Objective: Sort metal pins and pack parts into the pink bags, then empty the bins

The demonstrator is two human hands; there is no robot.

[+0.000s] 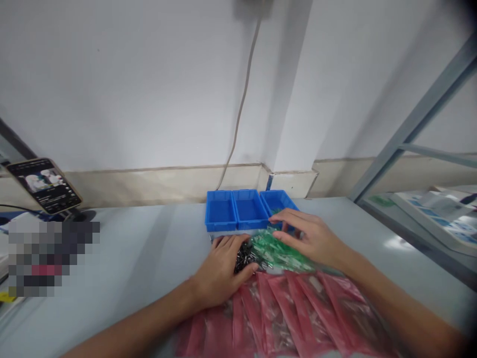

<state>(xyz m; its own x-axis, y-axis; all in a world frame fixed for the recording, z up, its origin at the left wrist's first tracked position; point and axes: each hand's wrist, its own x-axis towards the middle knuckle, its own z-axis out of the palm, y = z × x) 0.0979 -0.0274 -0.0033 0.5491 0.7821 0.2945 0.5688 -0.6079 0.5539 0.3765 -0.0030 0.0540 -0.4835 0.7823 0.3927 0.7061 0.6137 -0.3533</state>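
Note:
My left hand (221, 271) rests with spread fingers around a pile of small black pieces with metal ends (246, 256). Over a heap of green pieces in clear plastic (279, 251) hovers my right hand (311, 233), fingers apart and slightly bent, nothing visible in them. Its fingertips are close to the right one of three blue bins (279, 200). The left blue bin (221, 209) and the middle blue bin (250, 206) stand side by side with it. Nearer to me, overlapping pink-edged clear bags (283, 313) with small parts inside lie in a row.
At the left a phone (44, 186) leans on a stand, its screen lit. A pale wall with a hanging cable (244, 94) rises behind the table (130, 258). On the right are a metal frame post (413, 119) and a white tray (436, 223) with blue-and-white items.

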